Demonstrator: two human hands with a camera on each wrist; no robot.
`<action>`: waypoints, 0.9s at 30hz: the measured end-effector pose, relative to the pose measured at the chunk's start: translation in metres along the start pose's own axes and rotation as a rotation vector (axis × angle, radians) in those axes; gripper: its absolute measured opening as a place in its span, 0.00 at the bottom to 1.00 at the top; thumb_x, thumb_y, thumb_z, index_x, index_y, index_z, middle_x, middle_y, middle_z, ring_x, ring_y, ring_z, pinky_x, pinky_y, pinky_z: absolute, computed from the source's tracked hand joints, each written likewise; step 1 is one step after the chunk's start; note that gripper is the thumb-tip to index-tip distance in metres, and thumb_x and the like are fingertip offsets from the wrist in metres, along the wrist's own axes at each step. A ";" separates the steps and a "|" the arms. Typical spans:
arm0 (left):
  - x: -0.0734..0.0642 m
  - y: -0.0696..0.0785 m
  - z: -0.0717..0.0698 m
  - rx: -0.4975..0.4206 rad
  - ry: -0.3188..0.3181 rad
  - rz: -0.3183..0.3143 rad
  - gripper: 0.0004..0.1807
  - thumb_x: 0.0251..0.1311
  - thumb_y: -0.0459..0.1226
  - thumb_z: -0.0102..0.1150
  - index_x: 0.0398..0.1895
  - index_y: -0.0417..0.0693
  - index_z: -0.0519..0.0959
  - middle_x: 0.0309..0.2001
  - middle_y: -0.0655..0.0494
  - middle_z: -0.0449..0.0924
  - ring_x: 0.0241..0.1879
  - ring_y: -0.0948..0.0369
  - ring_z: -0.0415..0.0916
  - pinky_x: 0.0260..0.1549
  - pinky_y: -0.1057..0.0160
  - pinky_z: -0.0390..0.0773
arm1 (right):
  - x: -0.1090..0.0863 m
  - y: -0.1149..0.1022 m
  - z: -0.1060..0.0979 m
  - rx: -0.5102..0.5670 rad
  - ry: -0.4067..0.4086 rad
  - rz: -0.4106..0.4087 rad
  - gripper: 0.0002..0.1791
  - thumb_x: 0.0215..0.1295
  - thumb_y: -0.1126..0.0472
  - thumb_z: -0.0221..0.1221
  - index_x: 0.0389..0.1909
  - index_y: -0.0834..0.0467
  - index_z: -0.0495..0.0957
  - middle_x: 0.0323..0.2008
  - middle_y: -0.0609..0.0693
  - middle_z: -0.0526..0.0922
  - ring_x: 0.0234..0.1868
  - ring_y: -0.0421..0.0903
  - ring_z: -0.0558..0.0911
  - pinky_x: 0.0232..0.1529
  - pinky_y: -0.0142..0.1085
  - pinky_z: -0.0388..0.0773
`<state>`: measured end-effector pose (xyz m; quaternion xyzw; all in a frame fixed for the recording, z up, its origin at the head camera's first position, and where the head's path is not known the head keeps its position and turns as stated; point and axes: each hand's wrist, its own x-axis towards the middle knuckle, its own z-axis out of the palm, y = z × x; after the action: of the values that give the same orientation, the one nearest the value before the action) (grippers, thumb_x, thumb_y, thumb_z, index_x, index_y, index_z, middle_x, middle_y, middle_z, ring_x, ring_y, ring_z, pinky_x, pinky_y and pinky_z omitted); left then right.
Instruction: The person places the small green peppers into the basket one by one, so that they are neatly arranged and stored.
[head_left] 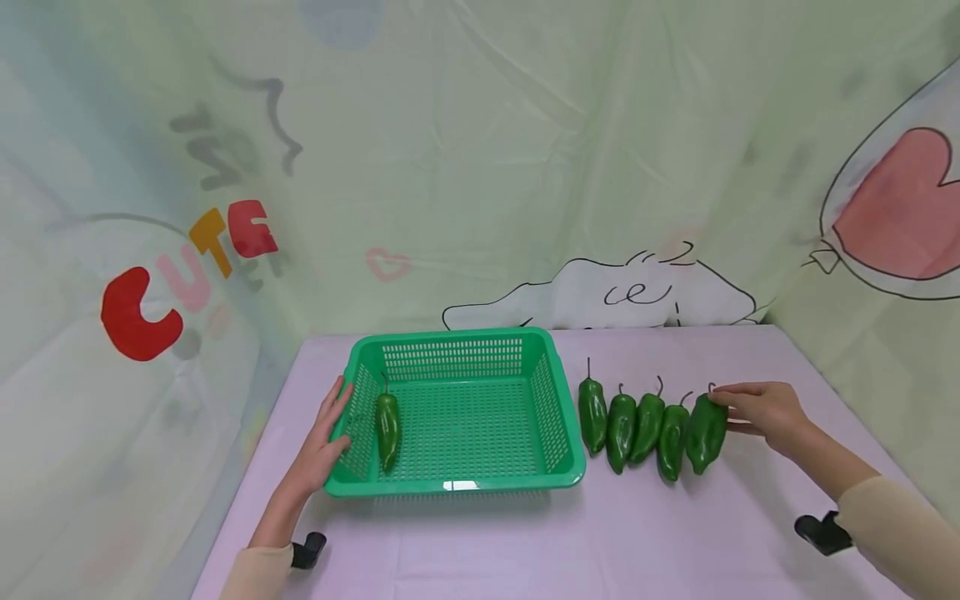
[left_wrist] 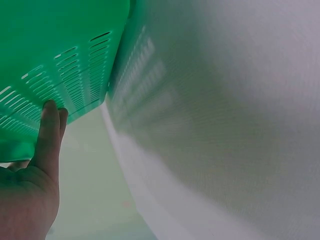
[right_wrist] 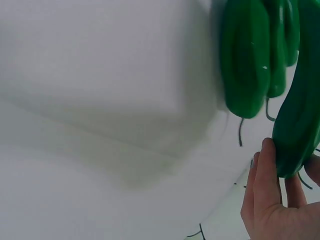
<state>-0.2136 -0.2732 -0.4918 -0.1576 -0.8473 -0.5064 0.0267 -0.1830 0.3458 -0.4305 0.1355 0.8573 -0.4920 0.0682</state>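
Pinching, right of the perforated green basket (head_left: 491,485), the rightmost chili pepper (head_left: 706,433) by its stem end in the right hand (head_left: 768,410), probably for surer grip; resting the straight-fingered left hand (head_left: 317,454) against the basket's left wall, seemingly to prevent sliding

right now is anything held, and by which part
The right hand holds the rightmost green pepper by its stem end; the left hand touches the basket.

A plain cream fabric left sleeve (head_left: 257,575), bottom left, borders a small black wrist device (head_left: 309,551); a matching right sleeve (head_left: 896,533), lower right, borders another black device (head_left: 823,533).
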 end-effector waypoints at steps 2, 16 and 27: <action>0.000 0.002 0.000 -0.005 -0.004 0.000 0.45 0.53 0.19 0.46 0.78 0.40 0.49 0.79 0.43 0.36 0.76 0.40 0.31 0.63 0.28 0.43 | 0.001 -0.005 -0.004 0.013 0.003 -0.008 0.28 0.71 0.61 0.55 0.57 0.83 0.68 0.44 0.59 0.81 0.33 0.37 0.84 0.39 0.41 0.83; 0.001 0.003 -0.002 -0.025 -0.003 0.001 0.46 0.52 0.19 0.47 0.78 0.40 0.50 0.79 0.42 0.36 0.76 0.40 0.31 0.64 0.28 0.43 | 0.007 -0.039 -0.007 0.095 0.012 -0.010 0.32 0.70 0.58 0.57 0.62 0.81 0.64 0.32 0.36 0.79 0.32 0.34 0.84 0.41 0.40 0.83; -0.001 0.006 -0.001 -0.047 -0.012 0.001 0.45 0.52 0.19 0.45 0.78 0.41 0.50 0.79 0.46 0.35 0.76 0.41 0.29 0.64 0.29 0.42 | 0.012 -0.081 0.039 0.116 -0.078 -0.022 0.31 0.71 0.58 0.56 0.64 0.78 0.64 0.37 0.43 0.82 0.35 0.35 0.83 0.43 0.38 0.82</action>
<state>-0.2106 -0.2713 -0.4868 -0.1617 -0.8352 -0.5254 0.0183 -0.2196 0.2754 -0.3869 0.1106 0.8254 -0.5464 0.0886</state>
